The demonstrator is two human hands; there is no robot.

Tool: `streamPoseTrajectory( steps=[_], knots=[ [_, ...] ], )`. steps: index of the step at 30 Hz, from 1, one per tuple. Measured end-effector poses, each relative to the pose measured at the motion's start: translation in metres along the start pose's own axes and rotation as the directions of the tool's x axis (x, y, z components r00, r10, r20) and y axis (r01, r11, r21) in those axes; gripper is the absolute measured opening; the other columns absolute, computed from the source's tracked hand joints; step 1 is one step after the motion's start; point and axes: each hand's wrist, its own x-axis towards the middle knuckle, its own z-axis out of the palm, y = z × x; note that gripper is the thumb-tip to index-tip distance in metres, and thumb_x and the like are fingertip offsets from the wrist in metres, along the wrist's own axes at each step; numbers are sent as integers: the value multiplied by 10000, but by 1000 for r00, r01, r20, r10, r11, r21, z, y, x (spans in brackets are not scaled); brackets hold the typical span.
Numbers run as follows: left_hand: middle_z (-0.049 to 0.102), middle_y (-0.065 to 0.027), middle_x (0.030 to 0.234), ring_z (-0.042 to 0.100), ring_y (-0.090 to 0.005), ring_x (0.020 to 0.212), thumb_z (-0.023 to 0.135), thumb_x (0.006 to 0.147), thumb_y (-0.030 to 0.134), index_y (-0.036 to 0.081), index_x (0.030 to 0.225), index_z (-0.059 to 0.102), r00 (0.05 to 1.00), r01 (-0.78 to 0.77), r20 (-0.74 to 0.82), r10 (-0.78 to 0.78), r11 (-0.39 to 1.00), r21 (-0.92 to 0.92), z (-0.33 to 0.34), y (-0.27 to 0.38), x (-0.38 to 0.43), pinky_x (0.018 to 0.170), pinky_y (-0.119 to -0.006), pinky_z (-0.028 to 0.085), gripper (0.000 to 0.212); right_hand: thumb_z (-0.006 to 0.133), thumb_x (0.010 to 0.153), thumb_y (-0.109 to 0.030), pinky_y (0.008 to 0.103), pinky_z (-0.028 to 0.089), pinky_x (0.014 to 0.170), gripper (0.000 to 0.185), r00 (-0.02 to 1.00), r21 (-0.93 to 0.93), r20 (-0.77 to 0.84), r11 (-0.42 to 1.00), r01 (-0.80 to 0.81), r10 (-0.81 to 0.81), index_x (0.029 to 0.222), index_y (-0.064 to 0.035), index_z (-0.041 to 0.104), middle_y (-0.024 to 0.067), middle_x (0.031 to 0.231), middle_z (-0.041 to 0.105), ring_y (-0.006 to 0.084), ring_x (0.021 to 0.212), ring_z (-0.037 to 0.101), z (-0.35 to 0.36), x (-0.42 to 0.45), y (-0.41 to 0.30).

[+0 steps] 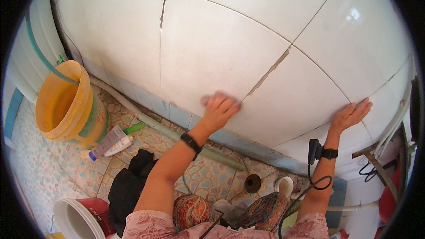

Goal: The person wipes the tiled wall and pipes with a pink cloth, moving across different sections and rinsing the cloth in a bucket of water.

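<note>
My left hand [221, 108] is against the lower part of a white wall tile [212, 49], fingers bent. Motion blurs its fingertips, and whether anything lies under them cannot be made out. Just right of it runs a wide, chipped grout joint [270, 71] between two tiles. My right hand [351, 115] rests flat on the wall farther right, near a corner where joints meet, and holds nothing visible. Black straps circle both wrists; the right one carries a small black device [313, 151] with a cable.
A yellow bucket [63, 103] with a green hose [40, 51] stands at left. Beside it lie two squeeze tubes [108, 141]. A pale pipe [159, 127] follows the wall base. Black cloth [127, 186], a red-and-white bucket [78, 219] and a floor drain [253, 183] are nearer. A metal frame [382, 169] stands right.
</note>
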Motion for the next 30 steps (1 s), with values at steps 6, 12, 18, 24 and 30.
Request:
streamPoseTrajectory(
  steps=[6,12,18,24,30],
  knots=[
    [506,-64,1033,444,-250,972,619,628,78,141,866,595,987,142,71,-144,989,26,-8,-13,-32,813,-394,346,247,357,893,-259,460,179,1033,481,999,-35,-10,998,42,-42,1284,20,373,248,1346,303,392,1252,264,2,-2,3],
    [466,-158,1177,421,-364,1093,597,658,35,87,917,622,927,70,-375,-14,988,135,-43,-63,187,913,-468,326,266,350,899,-253,463,176,1033,480,996,-6,-9,996,88,-88,1284,34,367,253,1344,303,379,1257,265,-1,-10,11],
    [422,-240,1225,372,-439,1156,503,752,-7,-27,1024,556,936,215,-308,-172,970,111,-37,-74,45,991,-511,272,278,326,909,-264,451,167,1043,480,999,6,-10,999,48,-48,1290,28,359,240,1353,295,373,1263,259,2,-3,-3],
    [209,-265,1350,220,-430,1246,423,827,10,-98,1203,396,805,590,-190,-563,794,145,-22,-53,-41,1025,-483,172,393,320,915,-265,447,161,1046,480,997,-33,-5,997,74,-74,1288,35,356,239,1356,292,367,1266,259,4,-7,2],
    [386,-237,1259,363,-407,1165,468,700,-40,1,1128,531,942,120,-333,-40,967,223,-66,-107,168,992,-458,277,435,322,917,-253,449,161,1047,481,993,-15,-3,993,119,-119,1289,52,344,245,1352,296,375,1264,255,1,-10,6]
  ],
)
